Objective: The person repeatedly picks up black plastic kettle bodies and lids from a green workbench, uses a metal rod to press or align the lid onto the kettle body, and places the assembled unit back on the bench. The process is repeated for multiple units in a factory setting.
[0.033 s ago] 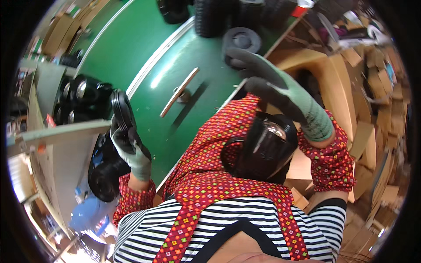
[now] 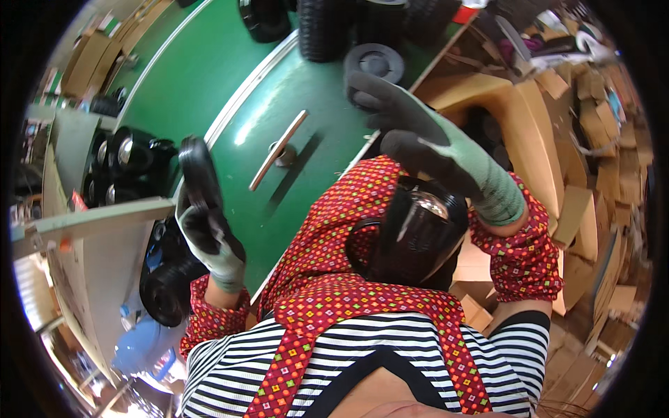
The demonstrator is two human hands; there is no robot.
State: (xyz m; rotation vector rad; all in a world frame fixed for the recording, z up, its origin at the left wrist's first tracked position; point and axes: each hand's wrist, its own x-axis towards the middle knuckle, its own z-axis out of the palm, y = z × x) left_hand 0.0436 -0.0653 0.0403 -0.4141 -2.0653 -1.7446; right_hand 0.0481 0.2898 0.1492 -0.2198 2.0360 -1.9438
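My left hand [image 2: 209, 233], in a grey-green glove with dark palm, grips a round black ribbed lid-like disc [image 2: 198, 171] tilted on edge. My right hand [image 2: 425, 136], gloved alike, is raised with its fingers stretched out and nothing in them. Just beyond its fingertips, a round grey-black disc [image 2: 376, 64] lies on the green table [image 2: 230, 202]; I cannot tell whether they touch. A glossy black pot-like vessel with a side handle [image 2: 418, 240] rests against my patterned red apron [image 2: 348, 209], below the right hand. Its shiny metal part faces up.
On the table a slim bar [image 2: 279, 150] stands on a short round post. Black ribbed cylinders [image 2: 326, 28] stand at the far edge. More glossy black vessels [image 2: 136, 157] are at the left, behind a pale ledge [image 2: 104, 216]. An open cardboard box [image 2: 543, 146] and cardboard pieces fill the right.
The disc in my left hand has turned slightly, showing more of its flat face. My right hand has shifted a little left; the whole view has also shifted slightly.
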